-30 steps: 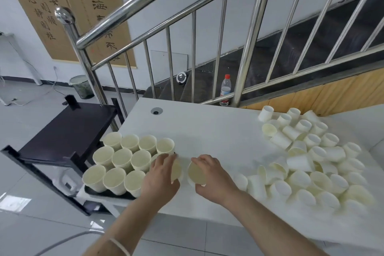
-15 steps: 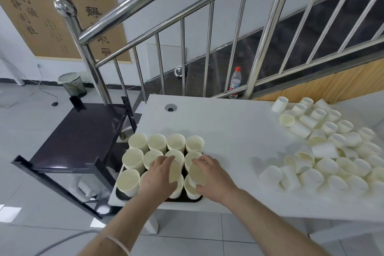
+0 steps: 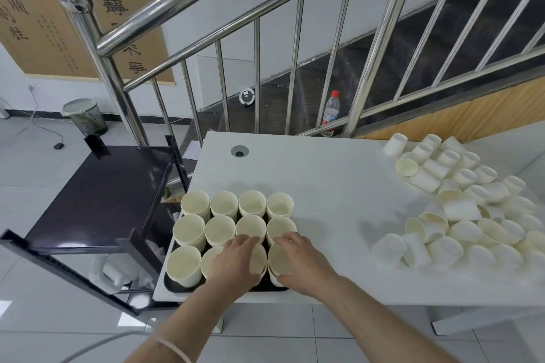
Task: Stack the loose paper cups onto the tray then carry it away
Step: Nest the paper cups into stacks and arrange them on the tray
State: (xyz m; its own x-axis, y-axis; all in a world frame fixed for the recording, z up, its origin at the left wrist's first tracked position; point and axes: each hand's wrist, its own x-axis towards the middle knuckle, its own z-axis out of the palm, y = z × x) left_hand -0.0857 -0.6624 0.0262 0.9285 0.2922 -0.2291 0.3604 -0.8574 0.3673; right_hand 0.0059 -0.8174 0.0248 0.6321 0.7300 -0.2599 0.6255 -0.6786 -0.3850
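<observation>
Beside a stainless-steel stair railing [image 3: 188,6], a white surface [image 3: 324,183] stands on a grey tiled floor, with a dark cart [image 3: 97,194] at its left end. Brown calligraphy scrolls [image 3: 38,15] hang on the wall behind, a lined waste bin [image 3: 85,116] sits below them, and a red-capped water bottle [image 3: 331,113] stands on the dark stairs past the rails.

At the surface's near left corner lies a black tray [image 3: 174,286] packed with upright paper cup stacks [image 3: 221,205] in rows of four. The left hand [image 3: 234,262] grasps a cup [image 3: 258,261] over the tray's near row, fingers curled round its rim; the right hand [image 3: 300,262], just beside it, grips another cup [image 3: 278,259] the same way (both cups tilt toward the camera). Loose paper cups [image 3: 460,215] lie heaped, mostly tipped over, at the surface's right end, well apart from both hands.
</observation>
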